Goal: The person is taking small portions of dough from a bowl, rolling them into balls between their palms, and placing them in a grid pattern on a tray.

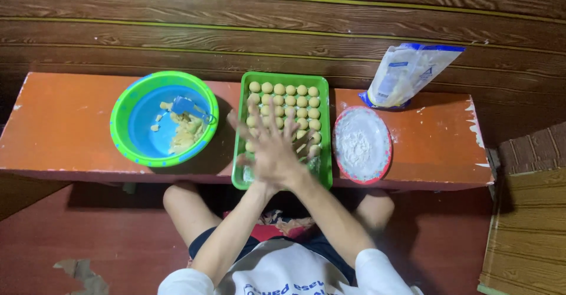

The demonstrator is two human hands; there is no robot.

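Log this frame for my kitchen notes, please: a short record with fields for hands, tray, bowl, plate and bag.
hands: left hand and right hand pressed palm to palm above the tray, blurred
tray: green, rows of dough balls
bowl: green rim, blue inside, dough scraps, left of tray
plate: red rim, white flour, right of tray
bag: white and blue, behind plate
bench: orange, holds everything

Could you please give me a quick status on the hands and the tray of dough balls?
Both hands pressed palm to palm above green tray. Dough balls in rows in tray. Nothing visible between palms. Flour plate alongside, clear.
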